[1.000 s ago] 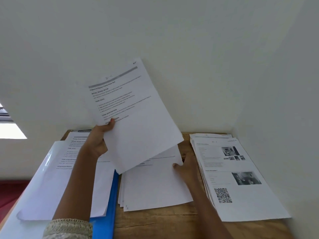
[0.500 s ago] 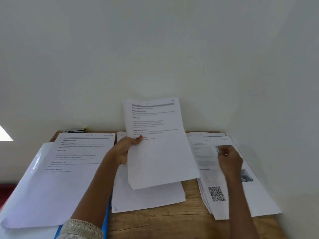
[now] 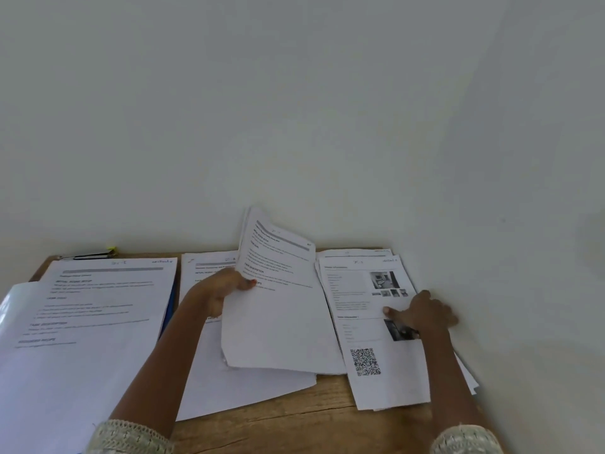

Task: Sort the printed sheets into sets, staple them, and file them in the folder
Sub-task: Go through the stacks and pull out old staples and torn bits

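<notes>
My left hand (image 3: 222, 291) grips a printed text sheet (image 3: 278, 309) by its left edge, holding it tilted above the middle pile of sheets (image 3: 242, 388). My right hand (image 3: 422, 314) lies flat on the right pile (image 3: 386, 381), whose top sheet shows photos and a QR code. On the left, another printed sheet (image 3: 95, 309) lies on top of a clear sleeve and a blue folder (image 3: 170, 309), of which only a thin edge shows.
The wooden desk (image 3: 294, 427) sits in a corner, with white walls right behind it and along its right side. A black clip or pen with a yellow tip (image 3: 95, 254) lies at the back left edge.
My left hand has lowered the held sheet and carried it right, toward the right pile. My right hand left the middle pile and now rests on the right pile.
</notes>
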`<state>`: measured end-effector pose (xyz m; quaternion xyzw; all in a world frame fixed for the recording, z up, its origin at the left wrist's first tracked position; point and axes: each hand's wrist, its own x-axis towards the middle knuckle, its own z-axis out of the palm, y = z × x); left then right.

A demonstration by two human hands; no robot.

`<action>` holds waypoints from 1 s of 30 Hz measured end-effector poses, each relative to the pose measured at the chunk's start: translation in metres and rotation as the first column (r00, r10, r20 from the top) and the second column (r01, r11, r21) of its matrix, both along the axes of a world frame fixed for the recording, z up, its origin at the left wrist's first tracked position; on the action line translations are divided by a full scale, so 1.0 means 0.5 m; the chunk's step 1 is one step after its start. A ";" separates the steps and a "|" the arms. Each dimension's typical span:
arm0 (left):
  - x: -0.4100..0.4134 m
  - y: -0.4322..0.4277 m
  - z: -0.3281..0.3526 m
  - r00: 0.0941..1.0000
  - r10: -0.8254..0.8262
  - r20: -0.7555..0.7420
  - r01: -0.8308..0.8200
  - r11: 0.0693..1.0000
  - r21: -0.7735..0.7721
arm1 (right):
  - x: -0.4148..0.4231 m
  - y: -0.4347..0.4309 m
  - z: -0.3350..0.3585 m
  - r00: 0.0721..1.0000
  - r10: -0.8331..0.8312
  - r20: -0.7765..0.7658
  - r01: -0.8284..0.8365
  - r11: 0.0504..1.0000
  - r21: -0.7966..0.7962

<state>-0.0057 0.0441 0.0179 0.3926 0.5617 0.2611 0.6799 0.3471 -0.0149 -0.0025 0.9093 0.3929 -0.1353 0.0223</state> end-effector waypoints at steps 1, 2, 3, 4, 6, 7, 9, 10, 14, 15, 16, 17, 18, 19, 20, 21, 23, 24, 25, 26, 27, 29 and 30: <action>0.003 0.001 -0.001 1.000 0.004 0.002 -0.004 1.000 0.004 | -0.002 0.003 0.002 1.000 -0.001 -0.009 0.001 1.000 0.011; 0.003 0.000 -0.001 1.000 0.005 0.000 -0.005 1.000 0.007 | -0.008 0.005 0.002 0.999 -0.013 -0.038 0.014 1.000 0.026; 0.002 0.000 -0.002 1.000 0.008 -0.008 -0.008 1.000 0.011 | -0.016 0.007 0.000 0.997 -0.029 -0.076 0.033 0.998 0.046; 0.002 0.000 -0.004 1.000 0.010 -0.014 -0.010 1.000 0.014 | -0.023 0.009 -0.005 0.994 -0.042 -0.102 0.049 0.997 0.065; 0.000 -0.003 -0.006 0.999 0.025 -0.020 -0.025 1.000 0.017 | -0.027 0.013 -0.018 0.994 -0.050 -0.100 0.057 0.997 0.061; 0.002 -0.006 -0.004 0.999 0.031 -0.023 -0.030 0.999 0.019 | -0.021 0.016 -0.026 0.995 -0.051 -0.089 0.056 0.997 0.048; 0.005 -0.013 -0.003 0.999 0.038 -0.030 -0.038 0.999 0.008 | -0.010 0.019 -0.033 0.997 -0.046 -0.062 0.047 0.999 0.018; 0.005 -0.015 -0.004 0.999 0.036 -0.030 -0.036 0.999 0.002 | -0.006 0.019 -0.032 0.997 -0.056 -0.055 0.057 0.998 0.024; 0.006 -0.015 -0.014 0.999 0.025 -0.038 -0.026 1.000 -0.008 | -0.006 0.013 -0.011 0.992 -0.111 -0.054 0.115 0.990 0.082; 0.006 -0.014 -0.014 0.999 0.025 -0.042 -0.025 1.000 -0.006 | -0.008 0.011 -0.009 0.990 -0.122 -0.067 0.129 0.986 0.104; 0.008 -0.015 -0.012 0.999 0.022 -0.044 -0.023 1.000 -0.005 | -0.008 0.012 -0.011 0.989 -0.128 -0.078 0.138 0.981 0.139; 0.009 -0.015 -0.011 0.999 0.022 -0.044 -0.022 1.000 -0.005 | -0.008 0.012 -0.011 0.986 -0.140 -0.094 0.155 0.972 0.175; 0.010 -0.015 -0.011 0.999 0.020 -0.042 -0.021 1.000 -0.008 | -0.007 0.013 -0.011 0.983 -0.143 -0.116 0.166 0.961 0.221; 0.010 -0.015 -0.012 0.999 0.016 -0.037 -0.016 1.000 -0.009 | -0.006 0.013 -0.009 0.979 -0.141 -0.146 0.178 0.943 0.280; 0.011 -0.014 -0.014 0.999 0.009 -0.031 -0.009 1.000 -0.011 | -0.006 0.014 -0.003 0.979 -0.120 -0.166 0.171 0.923 0.345; 0.012 -0.013 -0.016 1.000 0.007 -0.026 -0.007 1.000 -0.015 | -0.006 0.016 0.007 0.978 -0.094 -0.187 0.159 0.912 0.377; 0.016 -0.014 -0.019 1.000 0.007 -0.027 -0.008 1.000 -0.016 | -0.002 0.025 0.026 0.966 -0.073 -0.249 0.160 0.922 0.351; 0.017 -0.016 -0.018 1.000 0.007 -0.025 -0.008 1.000 -0.015 | 0.004 0.030 0.033 0.958 -0.070 -0.280 0.164 0.930 0.329; 0.019 -0.017 -0.017 1.000 0.006 -0.020 -0.006 1.000 -0.017 | 0.009 0.033 0.038 0.954 -0.057 -0.294 0.148 0.943 0.297; 0.020 -0.017 -0.016 1.000 0.006 -0.017 -0.007 1.000 -0.017 | 0.013 0.033 0.045 0.956 -0.036 -0.293 0.116 0.958 0.262; 0.021 -0.017 -0.016 1.000 0.007 -0.018 -0.007 1.000 -0.014 | 0.019 0.033 0.051 0.956 -0.029 -0.293 0.102 0.966 0.236; 0.021 -0.014 -0.018 1.000 0.008 -0.025 -0.008 1.000 -0.009 | 0.035 0.032 0.058 0.943 -0.038 -0.331 0.112 0.971 0.210; 0.023 -0.012 -0.020 1.000 0.007 -0.026 -0.008 1.000 -0.011 | 0.041 0.029 0.063 0.928 -0.036 -0.370 0.119 0.972 0.204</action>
